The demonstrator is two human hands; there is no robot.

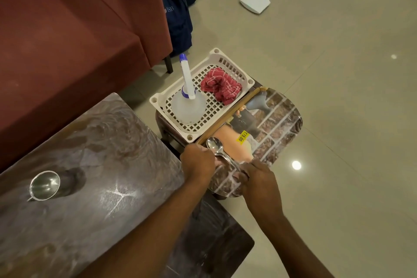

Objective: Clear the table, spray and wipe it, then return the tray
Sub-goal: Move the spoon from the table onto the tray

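A printed tray (pixel 277 124) with a brick pattern and a yellow price sticker lies beside the table, partly over a low stool. Two steel spoons (pixel 215 146) lie on the tray, bowls pointing away from me. My left hand (pixel 197 162) grips the tray's near-left rim, fingers curled beside the spoons. My right hand (pixel 259 179) pinches the spoons' handle ends at the tray's near edge. A steel cup (pixel 45 185) stands on the dark marble table (pixel 101 210) at the left. A spray bottle (pixel 188 101) and a red cloth (pixel 221 88) sit in a white basket (pixel 158 98).
A maroon sofa (pixel 67 29) runs along the table's far side. A dark blue bag (pixel 178 7) leans against the sofa's end. A white device (pixel 255 1) with a cable lies on the tiled floor (pixel 338 74) at the back right.
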